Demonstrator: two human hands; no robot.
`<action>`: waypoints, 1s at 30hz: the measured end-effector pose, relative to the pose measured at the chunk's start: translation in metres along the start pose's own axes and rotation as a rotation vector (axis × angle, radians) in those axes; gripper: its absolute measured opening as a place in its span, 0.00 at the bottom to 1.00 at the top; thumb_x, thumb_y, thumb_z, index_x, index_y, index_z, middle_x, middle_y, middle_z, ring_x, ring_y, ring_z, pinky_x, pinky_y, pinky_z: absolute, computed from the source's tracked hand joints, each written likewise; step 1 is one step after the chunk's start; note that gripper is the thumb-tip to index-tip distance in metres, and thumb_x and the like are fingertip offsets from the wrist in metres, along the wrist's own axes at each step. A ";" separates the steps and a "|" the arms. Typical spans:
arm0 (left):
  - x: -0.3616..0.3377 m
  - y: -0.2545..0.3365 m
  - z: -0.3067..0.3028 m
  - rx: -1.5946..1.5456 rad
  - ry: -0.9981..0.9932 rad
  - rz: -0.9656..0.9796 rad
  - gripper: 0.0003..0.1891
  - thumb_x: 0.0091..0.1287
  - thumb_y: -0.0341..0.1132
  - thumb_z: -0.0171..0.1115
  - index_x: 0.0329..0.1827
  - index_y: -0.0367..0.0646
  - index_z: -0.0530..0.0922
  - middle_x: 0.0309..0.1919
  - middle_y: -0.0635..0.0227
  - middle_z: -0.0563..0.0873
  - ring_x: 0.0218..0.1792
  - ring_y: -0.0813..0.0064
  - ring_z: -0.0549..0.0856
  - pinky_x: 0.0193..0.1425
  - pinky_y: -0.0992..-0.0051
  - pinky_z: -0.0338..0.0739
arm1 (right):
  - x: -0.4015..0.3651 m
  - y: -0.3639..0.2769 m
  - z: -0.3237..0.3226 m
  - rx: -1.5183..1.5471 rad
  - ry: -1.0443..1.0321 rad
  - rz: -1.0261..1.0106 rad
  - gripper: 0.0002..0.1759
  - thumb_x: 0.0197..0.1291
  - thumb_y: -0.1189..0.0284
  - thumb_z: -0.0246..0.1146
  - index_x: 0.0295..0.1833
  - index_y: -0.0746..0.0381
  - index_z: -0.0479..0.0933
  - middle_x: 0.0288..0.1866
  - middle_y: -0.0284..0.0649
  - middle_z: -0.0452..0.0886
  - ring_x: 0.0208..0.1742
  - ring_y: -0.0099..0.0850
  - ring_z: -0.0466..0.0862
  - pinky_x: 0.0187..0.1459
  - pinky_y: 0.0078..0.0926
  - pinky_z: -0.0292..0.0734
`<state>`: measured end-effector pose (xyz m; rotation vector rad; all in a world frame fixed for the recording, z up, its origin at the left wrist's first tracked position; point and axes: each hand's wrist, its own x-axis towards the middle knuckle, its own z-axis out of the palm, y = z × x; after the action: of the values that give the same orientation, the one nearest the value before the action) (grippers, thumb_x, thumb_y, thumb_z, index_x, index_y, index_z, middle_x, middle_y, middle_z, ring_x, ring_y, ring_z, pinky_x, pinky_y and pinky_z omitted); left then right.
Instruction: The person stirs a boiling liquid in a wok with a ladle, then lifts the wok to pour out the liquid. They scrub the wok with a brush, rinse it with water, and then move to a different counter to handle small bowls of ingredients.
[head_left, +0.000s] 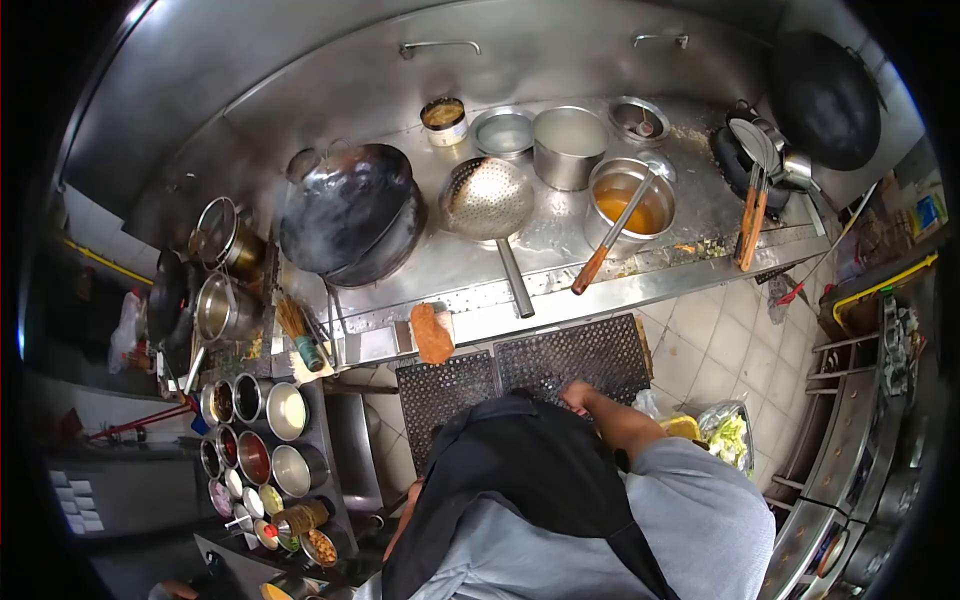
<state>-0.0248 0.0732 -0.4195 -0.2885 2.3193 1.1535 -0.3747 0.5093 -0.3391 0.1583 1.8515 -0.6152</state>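
My right hand (575, 394) is low in front of the black apron (530, 450), over the floor mats. Its fingers look curled closed, and whatever they may hold is hidden. My left hand is out of sight; only part of the left forearm (405, 515) shows beside the apron. Ahead on the steel counter (455, 270), a steaming black wok (345, 215) sits tilted at the left. A perforated strainer (487, 200) lies to its right, its handle towards me. A ladle (625, 225) rests across a pot of amber liquid (637, 205). Neither hand touches these.
Seasoning containers (290, 412) stand at the left, near a bamboo brush (298, 330). A folded brown cloth (432, 333) hangs over the counter edge. Black rubber mats (575, 355) cover the floor ahead. Chopped greens (728, 442) fill a bin at my right; a large wok (825, 100) leans behind.
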 end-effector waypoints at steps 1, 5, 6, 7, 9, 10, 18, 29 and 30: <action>0.003 0.001 0.000 -0.022 -0.001 -0.004 0.20 0.71 0.45 0.44 0.58 0.47 0.76 0.57 0.71 0.81 0.60 0.72 0.76 0.66 0.73 0.67 | -0.013 -0.009 -0.005 0.011 0.025 -0.002 0.14 0.59 0.65 0.54 0.35 0.63 0.80 0.29 0.41 0.82 0.23 0.31 0.80 0.22 0.32 0.80; 0.003 0.005 -0.005 -0.098 -0.018 -0.027 0.20 0.71 0.45 0.43 0.59 0.48 0.76 0.58 0.71 0.80 0.61 0.72 0.75 0.67 0.73 0.66 | 0.002 -0.002 -0.003 0.124 0.041 -0.074 0.17 0.61 0.63 0.54 0.35 0.67 0.79 0.29 0.42 0.82 0.22 0.31 0.80 0.20 0.32 0.79; 0.005 0.010 -0.009 -0.119 -0.026 -0.025 0.20 0.71 0.45 0.43 0.59 0.48 0.76 0.58 0.71 0.80 0.62 0.72 0.75 0.67 0.73 0.66 | 0.005 0.003 -0.001 0.132 0.046 -0.073 0.17 0.61 0.63 0.54 0.35 0.67 0.79 0.29 0.42 0.82 0.22 0.31 0.80 0.20 0.32 0.79; 0.007 0.012 -0.011 -0.146 -0.031 -0.024 0.20 0.71 0.45 0.43 0.59 0.48 0.76 0.59 0.71 0.80 0.62 0.72 0.75 0.67 0.74 0.66 | 0.010 0.010 0.000 0.160 0.035 -0.038 0.16 0.61 0.64 0.55 0.37 0.66 0.79 0.29 0.42 0.82 0.23 0.31 0.81 0.20 0.32 0.79; 0.011 0.017 -0.018 -0.258 -0.040 -0.057 0.21 0.71 0.45 0.42 0.60 0.48 0.75 0.59 0.71 0.80 0.63 0.72 0.74 0.68 0.74 0.65 | 0.015 0.013 -0.007 0.183 0.032 -0.016 0.15 0.62 0.64 0.55 0.38 0.65 0.80 0.28 0.42 0.82 0.23 0.31 0.81 0.20 0.32 0.80; 0.009 0.015 -0.019 -0.332 -0.049 -0.086 0.21 0.71 0.45 0.42 0.60 0.49 0.75 0.60 0.71 0.79 0.63 0.72 0.74 0.68 0.74 0.65 | 0.010 0.019 -0.005 0.126 0.034 0.023 0.14 0.63 0.65 0.54 0.38 0.63 0.80 0.29 0.42 0.81 0.24 0.31 0.81 0.20 0.32 0.80; 0.007 -0.013 -0.009 0.470 -0.056 0.240 0.22 0.72 0.42 0.39 0.61 0.40 0.73 0.62 0.62 0.78 0.64 0.69 0.73 0.72 0.69 0.61 | -0.006 0.036 0.010 0.155 0.034 0.095 0.12 0.62 0.71 0.54 0.33 0.65 0.80 0.27 0.44 0.80 0.21 0.31 0.79 0.19 0.30 0.77; 0.002 0.027 0.004 -0.835 -0.128 0.028 0.22 0.69 0.37 0.39 0.59 0.36 0.73 0.60 0.60 0.79 0.64 0.70 0.73 0.72 0.72 0.60 | 0.041 0.031 0.003 -0.163 -0.105 -0.117 0.14 0.62 0.61 0.56 0.43 0.57 0.81 0.33 0.39 0.81 0.27 0.31 0.81 0.27 0.33 0.81; -0.001 0.019 0.007 -0.841 -0.117 0.018 0.22 0.69 0.37 0.39 0.59 0.36 0.73 0.60 0.60 0.79 0.64 0.70 0.73 0.72 0.72 0.60 | 0.034 0.027 0.004 -0.172 -0.117 -0.119 0.14 0.62 0.61 0.56 0.43 0.57 0.81 0.33 0.39 0.81 0.27 0.31 0.81 0.27 0.33 0.81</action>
<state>-0.0290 0.0905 -0.4098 -0.4734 1.6231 2.0427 -0.3732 0.5240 -0.3799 -0.1001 1.7988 -0.5324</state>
